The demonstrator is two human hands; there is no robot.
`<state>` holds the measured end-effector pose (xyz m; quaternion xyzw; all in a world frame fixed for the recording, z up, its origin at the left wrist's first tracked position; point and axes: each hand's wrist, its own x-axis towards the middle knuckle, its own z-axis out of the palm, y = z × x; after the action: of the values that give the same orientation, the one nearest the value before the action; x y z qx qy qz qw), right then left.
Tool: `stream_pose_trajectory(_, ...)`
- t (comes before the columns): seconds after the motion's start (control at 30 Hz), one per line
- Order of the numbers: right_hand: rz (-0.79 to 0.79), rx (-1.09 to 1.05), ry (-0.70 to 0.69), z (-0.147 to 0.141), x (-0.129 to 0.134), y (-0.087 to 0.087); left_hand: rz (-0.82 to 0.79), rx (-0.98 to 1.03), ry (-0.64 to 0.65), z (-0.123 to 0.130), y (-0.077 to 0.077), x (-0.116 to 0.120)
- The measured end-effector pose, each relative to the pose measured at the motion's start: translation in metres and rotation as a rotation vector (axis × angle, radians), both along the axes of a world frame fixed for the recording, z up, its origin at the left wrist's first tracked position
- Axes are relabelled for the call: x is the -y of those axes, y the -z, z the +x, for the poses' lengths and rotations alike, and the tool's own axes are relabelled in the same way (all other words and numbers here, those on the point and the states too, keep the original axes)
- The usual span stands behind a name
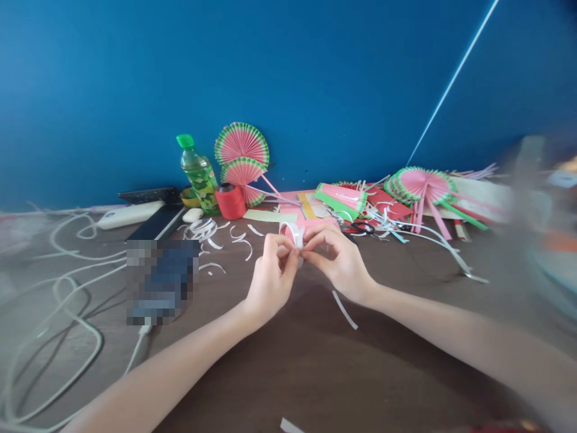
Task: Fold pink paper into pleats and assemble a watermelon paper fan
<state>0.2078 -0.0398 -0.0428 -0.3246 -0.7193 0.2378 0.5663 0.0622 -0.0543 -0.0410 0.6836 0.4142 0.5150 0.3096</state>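
My left hand (pixel 273 270) is closed around the near side of a roll of white tape (pixel 288 228), thumb and forefinger pinched together. Fingertips of my right hand (pixel 339 260) meet the left ones at the roll's right side, also in a pinch; the exact bit between them is too small to make out. Pink paper (pixel 315 224) lies just behind the hands. A loose white strip (pixel 345 311) rests on the table below my right hand, and several curled white scraps (pixel 243 242) are scattered left of the roll.
Behind stand a green-capped bottle (pixel 198 177), a red thread spool (pixel 231 201) and pink-green pleated paper fans (pixel 242 147). More fans (pixel 424 186), scissors (pixel 360 228) and paper scraps lie right. A phone (pixel 164 279), white cables (pixel 90 325) and a power bank (pixel 130 214) occupy the left.
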Motion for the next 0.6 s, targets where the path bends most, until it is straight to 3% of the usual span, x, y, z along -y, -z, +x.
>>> stream_pose_trajectory(0.3, 0.1, 0.102, 0.053, -0.0003, 0.0047, -0.0009, 0.027, -0.044, 0.0, -0.0002, 0.0023, 0.0008)
stream_pose_trajectory(0.6, 0.103, 0.097, 0.073, 0.0, 0.003, -0.0009, -0.039, -0.012, 0.094, 0.0003, -0.0006, -0.0006)
